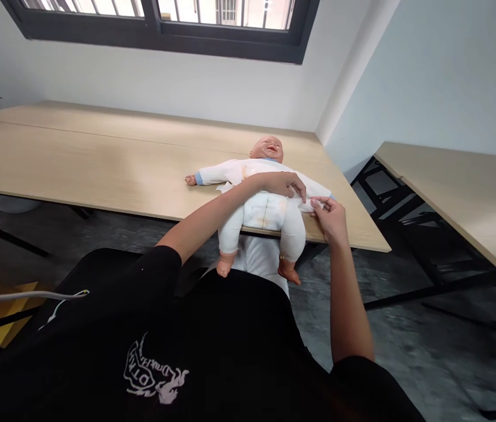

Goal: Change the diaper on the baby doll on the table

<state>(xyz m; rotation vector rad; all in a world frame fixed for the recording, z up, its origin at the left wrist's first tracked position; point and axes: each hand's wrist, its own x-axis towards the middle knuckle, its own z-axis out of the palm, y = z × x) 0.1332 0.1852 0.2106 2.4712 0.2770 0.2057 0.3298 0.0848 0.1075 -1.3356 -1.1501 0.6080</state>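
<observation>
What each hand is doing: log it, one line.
left hand: at waist of diaper | right hand: pinching side flap | doll: face up on table

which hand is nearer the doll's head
Left. The left hand is a little below the doll's head; the right hand is farther off, lower and out to the right.

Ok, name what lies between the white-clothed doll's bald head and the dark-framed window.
Head view: a strip of light wooden tabletop, then plain white wall.
</observation>
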